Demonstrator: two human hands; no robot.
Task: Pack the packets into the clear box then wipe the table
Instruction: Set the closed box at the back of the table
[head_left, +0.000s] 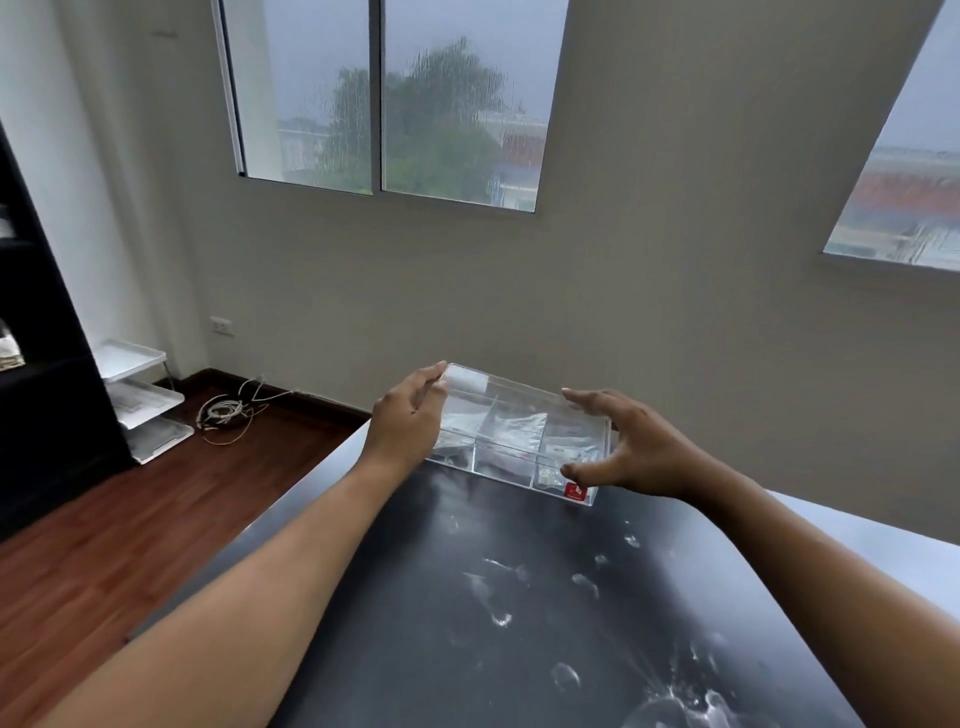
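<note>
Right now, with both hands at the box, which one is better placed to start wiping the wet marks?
Right, probably. The right hand is at the clear box end nearest the wet smears, which gather on the table under the right forearm. No cloth is in view.

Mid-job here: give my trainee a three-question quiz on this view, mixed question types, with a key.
1. True or false: the clear box sits near the table's far edge, between the left hand and the right hand.
2. Multiple choice: what marks the dark tabletop in front of the box? A) white smears and splashes B) loose packets C) a folded cloth
3. Short answer: where on the box is the red sticker?

Key:
1. True. Both hands are spread at the box's two ends; whether the fingers touch it cannot be told.
2. A.
3. On its near right corner, below the right thumb.
</note>
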